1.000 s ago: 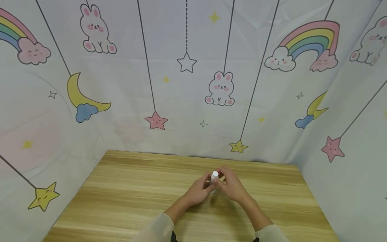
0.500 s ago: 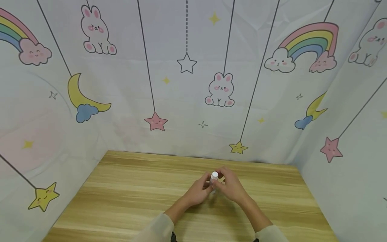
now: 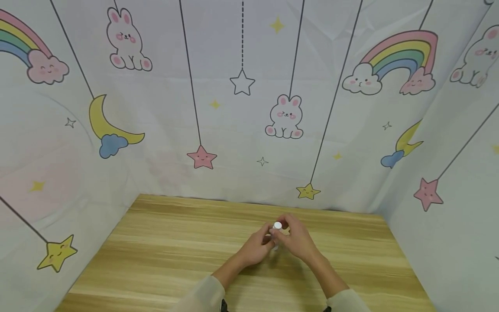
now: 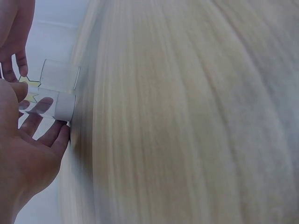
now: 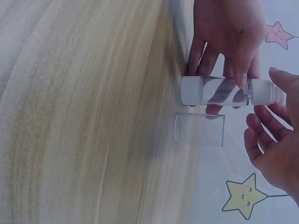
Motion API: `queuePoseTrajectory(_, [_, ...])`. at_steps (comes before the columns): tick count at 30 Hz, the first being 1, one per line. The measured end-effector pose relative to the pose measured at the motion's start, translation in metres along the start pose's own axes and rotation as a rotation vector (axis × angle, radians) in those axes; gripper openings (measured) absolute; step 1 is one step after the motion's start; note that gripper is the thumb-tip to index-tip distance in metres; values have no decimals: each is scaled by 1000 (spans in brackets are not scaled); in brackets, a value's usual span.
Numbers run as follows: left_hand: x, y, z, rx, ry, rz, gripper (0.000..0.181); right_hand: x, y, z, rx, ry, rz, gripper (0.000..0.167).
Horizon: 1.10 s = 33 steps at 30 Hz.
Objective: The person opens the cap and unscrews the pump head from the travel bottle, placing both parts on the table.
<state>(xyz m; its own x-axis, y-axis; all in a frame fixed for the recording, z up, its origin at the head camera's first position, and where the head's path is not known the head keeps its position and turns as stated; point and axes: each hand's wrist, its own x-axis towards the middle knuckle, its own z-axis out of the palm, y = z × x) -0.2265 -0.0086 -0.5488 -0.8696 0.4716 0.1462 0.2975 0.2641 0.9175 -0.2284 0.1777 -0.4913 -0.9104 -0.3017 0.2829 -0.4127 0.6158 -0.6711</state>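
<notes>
A small clear bottle with a white base and a white top [image 3: 277, 225] stands upright between my two hands, its foot at the tabletop. My left hand [image 3: 255, 248] grips its clear body; in the right wrist view the left thumb [image 5: 242, 77] lies along the bottle's side. My right hand [image 3: 298, 239] is at the white upper end [image 5: 261, 92], thumb on one side and curled fingers on the other. Beside the bottle a clear cylindrical cap [image 5: 205, 130] rests on the table, held by neither hand. The hands mostly hide the bottle's body in the head view.
The wood-grain table [image 3: 175, 242] runs back to a white cloth backdrop [image 3: 234, 121] printed with rabbits, stars and rainbows. Further cloth walls flank the table on the left and right. Light sleeves [image 3: 204, 294] cover the forearms.
The right thumb has slid a little to the left across the bottle's upper end. My left hand and the bottle have stayed almost in place.
</notes>
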Motion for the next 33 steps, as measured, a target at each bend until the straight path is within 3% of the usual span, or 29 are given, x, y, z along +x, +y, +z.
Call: queuePoseTrajectory(33, [2,-1,1,-13,3,-22,20,1,4,-1,-13,-19,-42,18])
